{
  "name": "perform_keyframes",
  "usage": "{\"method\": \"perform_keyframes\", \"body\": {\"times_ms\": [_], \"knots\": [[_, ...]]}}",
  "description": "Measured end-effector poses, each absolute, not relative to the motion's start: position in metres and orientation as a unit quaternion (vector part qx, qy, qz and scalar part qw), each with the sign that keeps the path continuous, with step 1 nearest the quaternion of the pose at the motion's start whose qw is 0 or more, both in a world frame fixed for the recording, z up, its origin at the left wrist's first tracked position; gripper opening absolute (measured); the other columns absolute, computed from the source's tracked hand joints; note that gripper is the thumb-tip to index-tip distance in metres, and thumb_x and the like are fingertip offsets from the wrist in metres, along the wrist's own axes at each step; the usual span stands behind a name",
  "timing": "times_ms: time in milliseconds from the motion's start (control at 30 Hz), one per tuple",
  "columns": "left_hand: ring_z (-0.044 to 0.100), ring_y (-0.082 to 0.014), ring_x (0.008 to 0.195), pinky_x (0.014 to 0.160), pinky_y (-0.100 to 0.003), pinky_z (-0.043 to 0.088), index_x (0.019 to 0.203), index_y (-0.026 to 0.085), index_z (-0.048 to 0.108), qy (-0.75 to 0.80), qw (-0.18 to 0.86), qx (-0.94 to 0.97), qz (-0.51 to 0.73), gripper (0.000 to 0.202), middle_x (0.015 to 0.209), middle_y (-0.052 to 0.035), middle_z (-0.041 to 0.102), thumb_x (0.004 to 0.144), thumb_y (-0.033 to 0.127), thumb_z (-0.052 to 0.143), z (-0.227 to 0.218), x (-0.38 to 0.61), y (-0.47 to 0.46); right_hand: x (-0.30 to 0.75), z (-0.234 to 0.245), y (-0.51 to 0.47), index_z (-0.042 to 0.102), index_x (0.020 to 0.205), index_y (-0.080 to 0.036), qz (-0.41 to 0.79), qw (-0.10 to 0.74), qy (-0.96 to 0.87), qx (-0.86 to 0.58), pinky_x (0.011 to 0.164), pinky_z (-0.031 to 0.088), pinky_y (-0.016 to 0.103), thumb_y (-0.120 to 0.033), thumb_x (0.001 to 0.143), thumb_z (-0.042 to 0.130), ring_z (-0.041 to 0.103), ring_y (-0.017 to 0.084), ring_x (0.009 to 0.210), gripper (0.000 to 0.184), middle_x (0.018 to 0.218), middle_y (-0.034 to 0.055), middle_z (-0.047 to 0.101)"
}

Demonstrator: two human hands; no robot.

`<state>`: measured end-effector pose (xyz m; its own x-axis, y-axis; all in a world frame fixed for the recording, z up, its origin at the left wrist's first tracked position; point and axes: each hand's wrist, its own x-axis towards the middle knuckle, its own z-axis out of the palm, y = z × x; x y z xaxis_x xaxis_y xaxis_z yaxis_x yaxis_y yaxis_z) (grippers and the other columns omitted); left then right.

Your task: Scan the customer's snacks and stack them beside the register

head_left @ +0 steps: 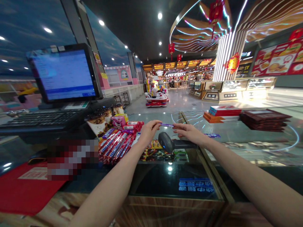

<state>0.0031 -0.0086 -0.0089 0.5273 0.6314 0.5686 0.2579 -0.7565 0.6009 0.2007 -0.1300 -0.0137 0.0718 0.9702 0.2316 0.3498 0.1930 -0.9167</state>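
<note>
A slim purple candy pack is stretched between my two hands above the glass counter. My left hand pinches its left end between thumb and fingers. At the other end, my right hand grips it with closed fingertips. Just below lies a black handheld barcode scanner. Beside my left forearm are several rolls of Mentos candy in red and purple wrappers. A similar purple pack rests on the glass to the right of my right wrist.
A monitor and black keyboard stand at the left, with brown-and-white cups near them. Red and orange boxes and a stack of brown packets sit at the right. A red cloth covers the near left corner.
</note>
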Motion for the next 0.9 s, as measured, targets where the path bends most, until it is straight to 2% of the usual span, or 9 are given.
{"method": "perform_keyframes", "body": {"times_ms": [133, 233, 300, 400, 467, 667, 900], "knots": [[0.068, -0.0159, 0.075, 0.073, -0.027, 0.054, 0.098, 0.020, 0.070, 0.281, 0.288, 0.813, 0.421, 0.025, 0.080, -0.0025, 0.071, 0.086, 0.035, 0.054, -0.013, 0.000, 0.001, 0.208, -0.009, -0.136, 0.056, 0.134, -0.023, 0.229, 0.446, -0.656, -0.565, 0.099, 0.047, 0.047, -0.021, 0.084, 0.057, 0.061, 0.024, 0.111, 0.050, 0.127, 0.0090, 0.063], [0.068, -0.0156, 0.072, 0.070, -0.027, 0.054, 0.097, 0.018, 0.070, 0.305, 0.311, 0.794, 0.424, 0.027, 0.076, -0.0027, 0.070, 0.084, 0.037, 0.056, -0.018, -0.005, 0.012, 0.215, -0.004, -0.147, 0.052, 0.137, -0.025, 0.225, 0.376, -0.706, -0.556, 0.099, 0.045, 0.046, -0.026, 0.081, 0.061, 0.059, 0.025, 0.114, 0.057, 0.127, 0.0081, 0.064], [0.067, -0.0151, 0.070, 0.069, -0.026, 0.054, 0.097, 0.017, 0.070, 0.319, 0.321, 0.785, 0.424, 0.028, 0.073, -0.0025, 0.069, 0.083, 0.038, 0.057, -0.022, -0.008, 0.020, 0.218, -0.004, -0.154, 0.049, 0.140, -0.026, 0.237, 0.319, -0.735, -0.549, 0.100, 0.044, 0.045, -0.030, 0.075, 0.069, 0.059, 0.026, 0.115, 0.068, 0.128, 0.0081, 0.063], [0.067, -0.0149, 0.068, 0.067, -0.026, 0.053, 0.096, 0.017, 0.070, 0.331, 0.332, 0.775, 0.424, 0.029, 0.071, -0.0030, 0.069, 0.082, 0.038, 0.057, -0.026, -0.012, 0.028, 0.215, -0.008, -0.157, 0.049, 0.140, -0.022, 0.196, 0.256, -0.760, -0.564, 0.098, 0.045, 0.043, -0.031, 0.066, 0.075, 0.060, 0.028, 0.110, 0.079, 0.125, 0.0112, 0.063], [0.067, -0.0149, 0.067, 0.066, -0.026, 0.053, 0.095, 0.017, 0.070, 0.335, 0.339, 0.768, 0.428, 0.028, 0.070, -0.0033, 0.069, 0.081, 0.038, 0.058, -0.026, -0.014, 0.031, 0.210, -0.011, -0.157, 0.052, 0.137, -0.020, 0.154, 0.231, -0.774, -0.569, 0.095, 0.045, 0.042, -0.030, 0.066, 0.075, 0.060, 0.029, 0.108, 0.075, 0.121, 0.0119, 0.064], [0.065, -0.0146, 0.066, 0.059, -0.024, 0.049, 0.095, 0.017, 0.070, 0.351, 0.352, 0.749, 0.437, 0.030, 0.072, -0.0043, 0.070, 0.078, 0.038, 0.059, -0.019, -0.021, 0.032, 0.201, -0.014, -0.156, 0.060, 0.121, -0.022, 0.104, 0.206, -0.790, -0.568, 0.084, 0.047, 0.037, -0.032, 0.072, 0.066, 0.063, 0.026, 0.095, 0.051, 0.110, 0.0087, 0.067], [0.063, -0.0139, 0.068, 0.056, -0.021, 0.044, 0.096, 0.017, 0.072, 0.361, 0.356, 0.740, 0.442, 0.033, 0.075, -0.0049, 0.071, 0.075, 0.040, 0.062, -0.016, -0.028, 0.032, 0.203, -0.017, -0.154, 0.058, 0.122, -0.021, 0.075, 0.224, -0.782, -0.576, 0.078, 0.046, 0.034, -0.029, 0.074, 0.061, 0.064, 0.023, 0.085, 0.049, 0.100, 0.0068, 0.070]]}}
